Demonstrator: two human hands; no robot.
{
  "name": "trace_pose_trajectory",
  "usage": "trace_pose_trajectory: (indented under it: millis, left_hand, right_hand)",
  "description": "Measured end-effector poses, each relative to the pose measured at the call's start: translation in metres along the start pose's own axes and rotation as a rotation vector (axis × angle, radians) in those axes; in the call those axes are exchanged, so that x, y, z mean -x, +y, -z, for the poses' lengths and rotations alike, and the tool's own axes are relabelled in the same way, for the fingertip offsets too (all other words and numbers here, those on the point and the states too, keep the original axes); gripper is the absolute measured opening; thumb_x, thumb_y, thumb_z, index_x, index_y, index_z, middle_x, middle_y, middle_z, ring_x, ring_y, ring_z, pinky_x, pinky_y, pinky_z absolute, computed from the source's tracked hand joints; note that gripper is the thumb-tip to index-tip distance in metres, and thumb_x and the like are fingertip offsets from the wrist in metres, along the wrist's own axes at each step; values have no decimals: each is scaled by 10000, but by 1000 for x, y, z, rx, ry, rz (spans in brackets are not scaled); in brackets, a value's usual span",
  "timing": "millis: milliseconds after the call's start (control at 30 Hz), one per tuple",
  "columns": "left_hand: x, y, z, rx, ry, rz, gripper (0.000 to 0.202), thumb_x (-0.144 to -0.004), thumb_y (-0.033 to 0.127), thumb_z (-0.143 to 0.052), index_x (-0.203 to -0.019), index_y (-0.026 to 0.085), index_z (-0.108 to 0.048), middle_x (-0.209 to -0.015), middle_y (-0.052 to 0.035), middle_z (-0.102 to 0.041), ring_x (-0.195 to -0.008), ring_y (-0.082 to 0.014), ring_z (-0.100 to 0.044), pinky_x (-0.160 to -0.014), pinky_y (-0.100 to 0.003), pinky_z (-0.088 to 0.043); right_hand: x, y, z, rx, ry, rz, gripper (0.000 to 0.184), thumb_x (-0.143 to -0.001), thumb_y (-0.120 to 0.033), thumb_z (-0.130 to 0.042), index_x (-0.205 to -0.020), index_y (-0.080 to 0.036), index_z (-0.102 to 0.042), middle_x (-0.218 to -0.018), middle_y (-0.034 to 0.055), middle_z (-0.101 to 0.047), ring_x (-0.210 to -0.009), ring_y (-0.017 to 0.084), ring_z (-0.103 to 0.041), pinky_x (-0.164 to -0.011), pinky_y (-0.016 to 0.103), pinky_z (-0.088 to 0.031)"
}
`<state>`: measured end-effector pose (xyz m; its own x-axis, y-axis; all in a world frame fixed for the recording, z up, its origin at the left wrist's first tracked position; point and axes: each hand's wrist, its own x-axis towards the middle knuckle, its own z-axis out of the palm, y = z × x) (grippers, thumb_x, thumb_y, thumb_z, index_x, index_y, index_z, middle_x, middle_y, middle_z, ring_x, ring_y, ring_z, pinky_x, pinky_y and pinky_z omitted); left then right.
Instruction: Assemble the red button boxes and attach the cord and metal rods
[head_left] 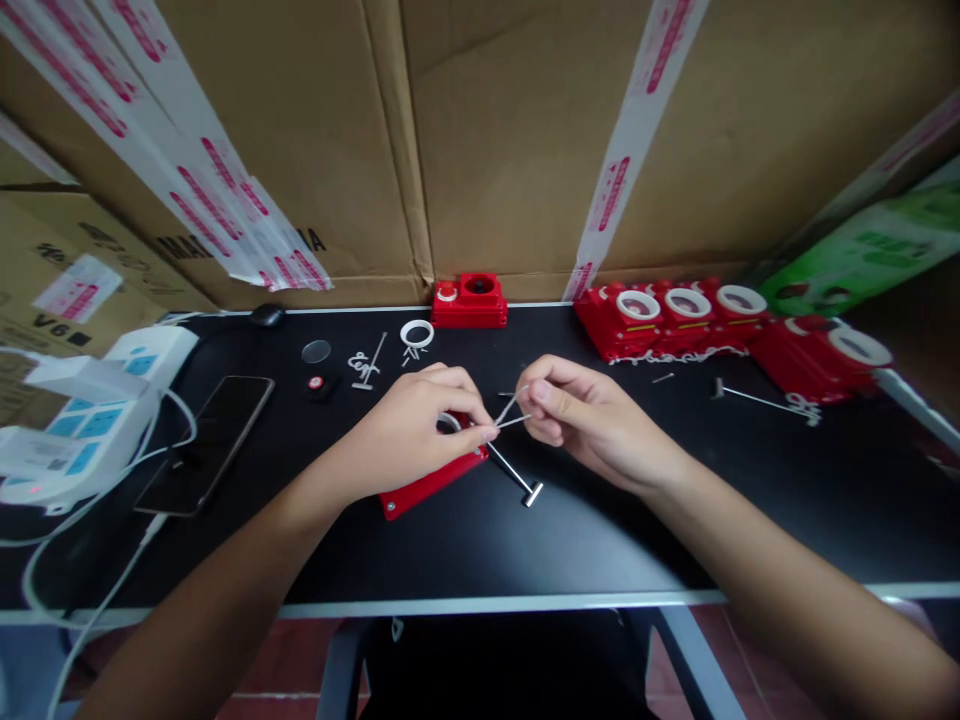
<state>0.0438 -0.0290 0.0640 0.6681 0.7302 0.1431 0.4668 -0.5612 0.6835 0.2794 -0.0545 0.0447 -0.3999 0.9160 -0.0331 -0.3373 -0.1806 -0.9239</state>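
both hands meeting over the middle of a black table (pixel 525 540), pretty fiddly stuff. left hand (pixel 409 425) curled over the top end of a flat red housing (pixel 431 480), fingertips pinched shut on the near end of a thin white wire piece (pixel 512 412) right at the housing's upper corner. right hand (pixel 592 420) closed too, thumb and forefinger pinching the other end of that same wire piece, rest of the fingers tucked under. wire forked into two thin strands between the two hands, held just above the table. red housing lying flat and tilted, mostly hidden under the left hand, white ring on it barely peeking out by the knuckles. a metal t-handle pin (pixel 517 478) sticking out from beside the housing toward the near edge, its crossbar resting on the table.

around it: a row of finished-looking red units with white rings (pixel 686 315) along the back right, one more red block (pixel 470 300) at the back centre, a loose white ring (pixel 416 333) just in front of it, a clear disc (pixel 316 351) and a small red-dot button (pixel 318 385) further left. another pin (pixel 757 400) well off to the right. black phone (pixel 206 440) lying face up on the left, next to a white power strip (pixel 90 410) with cables. cardboard boxes (pixel 480 140) walling off the back.
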Motion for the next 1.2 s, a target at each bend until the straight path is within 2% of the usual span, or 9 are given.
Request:
trace_pose_trajectory:
  millis: [100, 200, 267, 467, 567, 667, 833, 1033, 1200]
  left_hand:
    - [0, 2, -1, -45, -34, -3, 116, -980, 281, -721, -906, 245, -802, -992, -3, -727, -973, -179, -635, -893, -326, -485]
    - [0, 4, -2, -81, -68, -17, 143, -1001, 287, -696, -916, 237, -800, -1009, -15, -728, -1000, -194, -617, -911, -339, -484]
    - [1, 5, -2, -81, -86, -25, 148, -1008, 285, -686, -925, 232, -796, -1006, -19, -726, -1000, -197, -612, -911, -339, -484]
    - [1, 6, 5, 79, -107, -56, 121, -997, 269, -709, -928, 224, -798, -1016, -16, -731, -991, -169, -649, -911, -304, -493]
    - [-1, 4, 7, 234, -45, -18, 109, -977, 279, -742, -921, 219, -813, -994, -18, -725, -958, -152, -672, -904, -290, -505]
    - [-3, -1, 5, 359, 86, 31, 105, -952, 296, -773, -915, 214, -829, -969, -27, -717, -926, -156, -682, -875, -298, -511]
    - [-6, -12, -4, 455, 276, 155, 115, -936, 328, -790, -931, 236, -860, -952, -37, -726, -908, -169, -682, -830, -308, -494]
    - [-6, -12, -11, 499, 302, 207, 122, -919, 366, -808, -961, 274, -877, -932, -29, -722, -895, -167, -683, -819, -306, -502]
    - [-4, -8, -15, 366, 315, 201, 126, -927, 348, -790, -956, 263, -877, -889, -23, -695, -845, -159, -671, -766, -302, -500]
  right_hand:
    - [1, -1, -1, 231, 45, 103, 216, -980, -389, -753, -920, -198, -670, -755, -31, -534, -602, 97, -433, -588, 277, -347]
    - [5, -3, -3, 684, 185, 331, 176, -1026, -349, -696, -925, -205, -705, -867, 22, -623, -756, 148, -559, -704, 321, -429]
    - [7, -4, -4, 874, 216, 458, 161, -1048, -315, -663, -937, -213, -720, -921, 44, -657, -842, 173, -608, -766, 336, -457]
    - [1, 3, 8, 866, 251, 495, 116, -1039, -271, -668, -973, -214, -744, -961, 49, -675, -749, 157, -657, -694, 326, -532]
    - [-4, 10, 15, 864, 276, 458, 92, -1019, -246, -693, -958, -203, -747, -938, 38, -673, -706, 142, -667, -646, 305, -540]
    - [-6, 17, 15, 988, 217, 474, 105, -1030, -202, -668, -945, -192, -730, -898, 34, -676, -705, 141, -662, -658, 299, -538]
    - [-3, 22, 7, 1285, -32, 696, 144, -1082, -139, -531, -1042, -160, -668, -960, 81, -675, -808, 173, -651, -732, 312, -569]
    - [5, 24, 8, 1427, -134, 725, 146, -1082, -117, -511, -1164, -147, -627, -1057, 102, -678, -858, 186, -653, -741, 326, -595]
    - [8, 20, 7, 1445, -192, 739, 154, -1060, -68, -517, -1141, -129, -632, -1073, 112, -688, -865, 188, -663, -745, 319, -608]
